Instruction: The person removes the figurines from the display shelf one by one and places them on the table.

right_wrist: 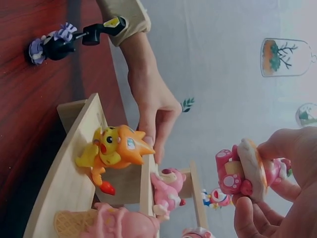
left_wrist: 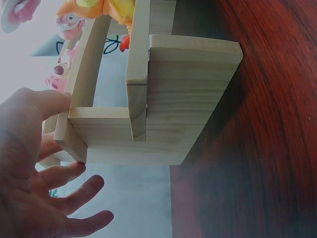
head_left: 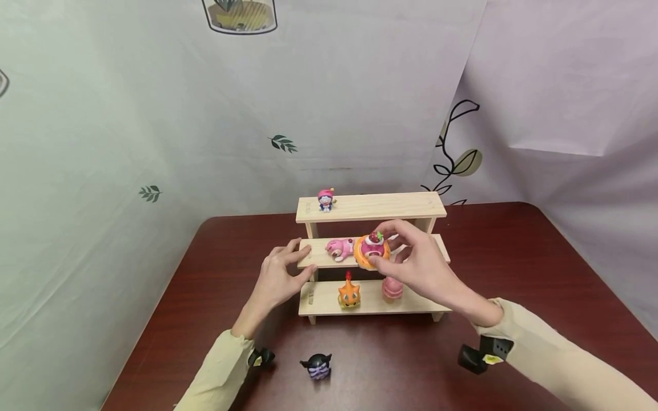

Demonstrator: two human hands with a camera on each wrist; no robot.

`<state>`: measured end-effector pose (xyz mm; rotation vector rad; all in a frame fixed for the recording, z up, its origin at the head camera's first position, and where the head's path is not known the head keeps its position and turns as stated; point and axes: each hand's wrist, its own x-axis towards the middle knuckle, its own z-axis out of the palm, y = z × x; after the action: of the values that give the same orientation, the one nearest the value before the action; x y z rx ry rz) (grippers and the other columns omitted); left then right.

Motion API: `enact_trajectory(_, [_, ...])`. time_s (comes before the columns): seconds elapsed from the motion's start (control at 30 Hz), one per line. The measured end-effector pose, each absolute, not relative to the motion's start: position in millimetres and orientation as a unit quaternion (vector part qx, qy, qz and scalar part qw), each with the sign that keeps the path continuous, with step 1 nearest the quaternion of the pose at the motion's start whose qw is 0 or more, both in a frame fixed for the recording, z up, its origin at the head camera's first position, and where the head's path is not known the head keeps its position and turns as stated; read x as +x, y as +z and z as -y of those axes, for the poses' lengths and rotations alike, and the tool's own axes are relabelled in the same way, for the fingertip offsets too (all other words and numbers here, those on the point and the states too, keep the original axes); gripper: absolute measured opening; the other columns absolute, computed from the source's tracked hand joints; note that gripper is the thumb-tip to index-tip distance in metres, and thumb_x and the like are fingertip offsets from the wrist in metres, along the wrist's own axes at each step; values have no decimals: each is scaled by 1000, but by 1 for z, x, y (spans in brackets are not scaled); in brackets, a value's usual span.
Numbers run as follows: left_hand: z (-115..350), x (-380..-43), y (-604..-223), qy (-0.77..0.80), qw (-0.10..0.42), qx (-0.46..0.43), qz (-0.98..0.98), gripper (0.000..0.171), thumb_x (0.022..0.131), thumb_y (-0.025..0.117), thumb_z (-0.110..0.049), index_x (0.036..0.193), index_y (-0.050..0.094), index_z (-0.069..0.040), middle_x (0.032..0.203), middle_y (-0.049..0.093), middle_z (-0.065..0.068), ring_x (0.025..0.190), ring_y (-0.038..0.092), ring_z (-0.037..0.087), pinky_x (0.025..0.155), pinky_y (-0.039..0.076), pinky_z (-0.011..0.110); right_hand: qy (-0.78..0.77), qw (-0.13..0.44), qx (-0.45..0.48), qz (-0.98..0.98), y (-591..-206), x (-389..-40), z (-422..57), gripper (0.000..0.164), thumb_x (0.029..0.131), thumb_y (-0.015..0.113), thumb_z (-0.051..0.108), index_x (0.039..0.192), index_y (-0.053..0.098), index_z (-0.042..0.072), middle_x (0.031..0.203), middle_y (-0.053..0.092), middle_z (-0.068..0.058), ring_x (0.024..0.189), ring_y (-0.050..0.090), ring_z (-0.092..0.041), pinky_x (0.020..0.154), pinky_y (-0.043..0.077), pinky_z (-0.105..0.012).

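My right hand [head_left: 418,260] holds a pink toy figurine [head_left: 373,246] with an orange ring around its middle and a strawberry on top, between thumb and fingers. In the right wrist view, the figurine's pink paws [right_wrist: 231,181] face away from the palm. It hangs in front of the middle board [head_left: 320,261] of a three-step wooden display shelf. My left hand [head_left: 275,278] pinches that board's left end, thumb along the front edge, the other fingers spread beyond it. A pink bear figurine [head_left: 339,249] lies on this board, between the two hands.
A figurine in a pink hat [head_left: 326,200] stands on the top board. On the lowest board are an orange-hooded figurine [head_left: 349,294] and a pink ice-cream-cone figurine [head_left: 392,288]. A black-and-purple figurine [head_left: 317,365] is on the dark table [head_left: 390,365] in front. A patterned cloth [head_left: 216,103] hangs behind.
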<state>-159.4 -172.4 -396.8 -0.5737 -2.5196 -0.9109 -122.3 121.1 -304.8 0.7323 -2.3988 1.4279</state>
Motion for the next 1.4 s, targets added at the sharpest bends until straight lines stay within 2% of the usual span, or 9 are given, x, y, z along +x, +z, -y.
enact_trajectory(0.3, [172, -160, -397, -328, 200, -205, 900, 45, 82, 83, -22, 121, 73, -3, 133, 59, 25, 107, 60, 45, 90, 44, 62, 500, 140, 292, 803, -316, -108, -122, 41, 76, 83, -1, 112, 66, 6, 98, 65, -2, 74, 62, -15, 57, 53, -29])
enact_trajectory(0.6, [172, -158, -396, -331, 203, -204, 899, 45, 81, 83, -22, 120, 73, -2, 133, 59, 25, 109, 59, 46, 90, 43, 64, 492, 158, 322, 794, -321, -97, -121, 40, 73, 84, -1, 108, 66, 8, 97, 64, 2, 70, 61, -12, 57, 51, -28])
enact_trajectory(0.87, [172, -158, -397, -330, 199, -203, 900, 45, 82, 83, -23, 121, 73, -3, 134, 58, 25, 107, 59, 45, 90, 43, 62, 483, 145, 306, 808, -327, -86, -120, 41, 72, 86, 1, 106, 66, 13, 94, 64, 8, 70, 62, -10, 57, 52, -26])
enact_trajectory(1.4, [172, -158, -397, -329, 194, -196, 903, 46, 81, 84, -22, 121, 73, -3, 135, 58, 24, 110, 59, 44, 92, 41, 64, 500, 139, 326, 790, -352, -67, -119, 43, 72, 85, -1, 106, 65, 15, 92, 61, 7, 72, 61, -11, 52, 50, -26])
